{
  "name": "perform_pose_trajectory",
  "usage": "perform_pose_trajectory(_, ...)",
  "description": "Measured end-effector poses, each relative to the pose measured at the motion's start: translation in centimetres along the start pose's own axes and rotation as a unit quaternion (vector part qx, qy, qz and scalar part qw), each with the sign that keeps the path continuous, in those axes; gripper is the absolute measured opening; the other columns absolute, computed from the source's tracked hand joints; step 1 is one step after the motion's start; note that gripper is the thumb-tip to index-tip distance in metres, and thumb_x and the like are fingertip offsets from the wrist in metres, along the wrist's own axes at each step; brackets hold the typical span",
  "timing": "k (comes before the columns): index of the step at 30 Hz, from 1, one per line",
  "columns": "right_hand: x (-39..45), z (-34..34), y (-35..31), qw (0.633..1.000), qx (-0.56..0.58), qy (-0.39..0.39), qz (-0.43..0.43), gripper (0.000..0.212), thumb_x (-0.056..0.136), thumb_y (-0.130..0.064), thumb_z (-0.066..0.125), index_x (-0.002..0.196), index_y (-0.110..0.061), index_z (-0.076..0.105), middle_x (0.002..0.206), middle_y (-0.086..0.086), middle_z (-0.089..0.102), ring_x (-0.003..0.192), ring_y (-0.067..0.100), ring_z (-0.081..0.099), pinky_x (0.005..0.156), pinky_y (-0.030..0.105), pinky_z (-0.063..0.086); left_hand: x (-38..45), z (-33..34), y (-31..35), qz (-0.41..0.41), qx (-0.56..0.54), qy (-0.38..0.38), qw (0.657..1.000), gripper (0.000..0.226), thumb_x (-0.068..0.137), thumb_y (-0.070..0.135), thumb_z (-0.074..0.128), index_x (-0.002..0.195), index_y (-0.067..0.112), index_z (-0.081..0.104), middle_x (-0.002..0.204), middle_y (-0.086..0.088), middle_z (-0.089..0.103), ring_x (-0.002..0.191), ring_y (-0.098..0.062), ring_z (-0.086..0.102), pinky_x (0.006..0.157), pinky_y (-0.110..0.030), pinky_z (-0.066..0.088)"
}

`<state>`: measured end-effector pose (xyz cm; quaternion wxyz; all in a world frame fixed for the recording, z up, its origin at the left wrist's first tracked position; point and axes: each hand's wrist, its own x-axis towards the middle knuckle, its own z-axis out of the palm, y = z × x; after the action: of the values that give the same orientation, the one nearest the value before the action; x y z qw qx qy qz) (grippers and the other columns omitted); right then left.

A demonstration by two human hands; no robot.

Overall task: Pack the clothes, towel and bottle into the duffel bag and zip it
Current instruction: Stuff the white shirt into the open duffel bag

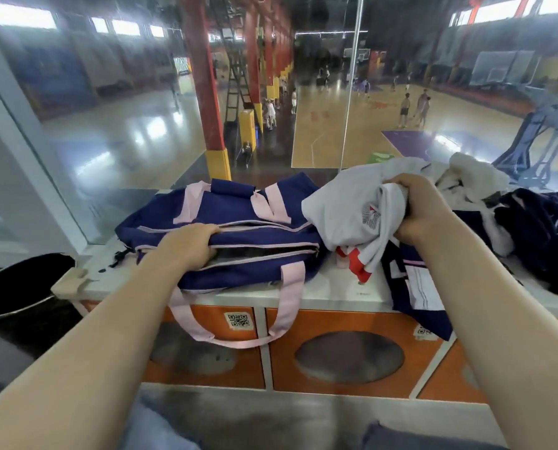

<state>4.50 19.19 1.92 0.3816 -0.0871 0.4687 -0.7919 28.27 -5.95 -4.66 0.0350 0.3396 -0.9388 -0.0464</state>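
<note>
Nothing looks packed yet, as far as I can see from where I'm standing. The navy duffel bag (225, 232) with pink trim lies on the white counter (336, 295), its top zip drawn back, and the dark slot of the opening shows no clothing I can make out. The left hand (190, 245) is at that opening, fingers curled over the near lip of the zip and holding the bag apart. The right hand (423, 209) has a fistful of a white shirt (345, 206) with red trim, bunched and lifted just beside the bag's right end, partly over it but not inside.

Plenty remains on the counter to the right: a dark navy garment (546, 241) lying spread out, another navy piece with a white panel (417, 287) drooping over the counter's front edge, and a fluffy white heap (475, 177) behind the hand that I take to be the towel. A bit of green (381, 156) peeks out behind the white shirt; it might be the bottle, though too little shows to say.

So I'd judge this to be the very start: the shirt is about to be the first thing in, then the other clothes, towel and bottle, and the zip last.
</note>
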Motion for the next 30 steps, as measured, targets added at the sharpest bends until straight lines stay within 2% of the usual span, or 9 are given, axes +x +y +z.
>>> perform_pose_trajectory(3,1.2,1.2,-0.1,1.0,0.0,0.002,-0.006,0.041,0.084,-0.012,0.055,0.124,-0.01,0.063,0.118,0.009,0.068,0.106,0.028,0.066,0.092,0.044,0.051,1.8,-0.7,0.1,0.013,0.01,0.071,0.997,0.02,0.095,0.023,0.047,0.104,0.032,0.063,0.104,0.002,0.067,0.086,-0.02,0.055,0.077,-0.036,0.046)
perform_pose_trajectory(7,2.3,3.5,-0.4,1.0,0.006,-0.018,-0.022,0.042,0.086,-0.009,0.051,0.126,-0.005,0.06,0.121,0.011,0.067,0.107,0.028,0.066,0.089,0.047,0.052,4.9,-3.3,1.2,0.059,-0.003,0.113,0.992,0.018,0.093,0.023,0.051,0.096,0.032,0.065,0.093,0.002,0.062,0.09,-0.026,0.059,0.073,-0.034,0.044)
perform_pose_trajectory(11,3.7,5.1,-0.7,0.997,-0.009,-0.022,-0.071,0.031,0.095,-0.013,0.037,0.081,-0.006,0.064,0.068,0.009,0.071,0.069,0.028,0.068,0.056,0.029,0.059,5.7,-4.8,2.1,0.092,-0.052,0.134,0.985,0.016,0.092,0.023,0.055,0.095,0.033,0.067,0.095,0.006,0.066,0.088,-0.02,0.059,0.075,-0.033,0.043)
perform_pose_trajectory(14,4.2,5.7,-0.3,0.996,-0.005,-0.02,-0.091,0.047,0.096,-0.012,0.033,0.061,-0.009,0.064,0.054,0.007,0.064,0.053,0.023,0.063,0.043,0.025,0.054,5.1,-5.0,1.0,0.081,-0.041,-0.041,0.995,0.038,0.086,0.035,0.068,0.122,0.033,0.057,0.123,0.007,0.059,0.108,-0.02,0.056,0.095,-0.036,0.044)
perform_pose_trajectory(16,4.2,6.1,0.1,0.997,0.012,-0.037,-0.063,0.042,0.095,-0.011,0.036,0.074,-0.004,0.072,0.075,0.013,0.073,0.071,0.029,0.072,0.058,0.035,0.06,4.3,-4.3,-0.3,0.024,0.008,-0.211,0.977,0.074,0.076,0.04,0.077,0.139,0.035,0.04,0.134,0.008,0.048,0.121,-0.023,0.05,0.104,-0.04,0.04)
perform_pose_trajectory(18,4.0,6.4,0.6,0.998,0.025,-0.05,-0.038,0.034,0.092,-0.009,0.038,0.1,0.0,0.071,0.102,0.015,0.073,0.091,0.029,0.071,0.076,0.045,0.058,3.7,-3.0,-1.7,-0.005,0.015,-0.273,0.962,0.081,0.072,0.034,0.079,0.141,0.039,0.035,0.136,0.006,0.049,0.12,-0.023,0.05,0.104,-0.043,0.042)
perform_pose_trajectory(23,3.5,6.8,1.6,0.999,0.011,-0.036,-0.007,0.04,0.089,-0.009,0.042,0.125,-0.003,0.059,0.117,0.015,0.068,0.107,0.03,0.066,0.088,0.046,0.054,3.1,-0.1,-3.7,0.002,0.01,-0.196,0.981,0.059,0.074,0.024,0.07,0.126,0.035,0.045,0.121,0.006,0.048,0.106,-0.02,0.05,0.098,-0.041,0.046)
perform_pose_trajectory(27,2.2,6.5,1.8,0.999,0.009,-0.033,-0.008,0.034,0.09,-0.01,0.043,0.115,-0.003,0.064,0.11,0.014,0.07,0.096,0.028,0.07,0.075,0.045,0.058,3.3,0.5,-4.5,0.022,-0.024,-0.082,0.996,0.025,0.08,0.015,0.062,0.099,0.028,0.054,0.106,0.002,0.061,0.088,-0.019,0.056,0.08,-0.033,0.045)
perform_pose_trajectory(30,1.2,5.7,1.4,0.999,0.019,-0.031,-0.017,0.036,0.072,-0.004,0.056,0.107,-0.004,0.065,0.1,0.012,0.073,0.081,0.025,0.073,0.063,0.039,0.059,3.5,-0.3,-4.5,0.021,-0.043,0.009,0.999,0.018,0.084,0.014,0.056,0.094,0.028,0.06,0.095,0.003,0.067,0.084,-0.019,0.058,0.074,-0.031,0.042)
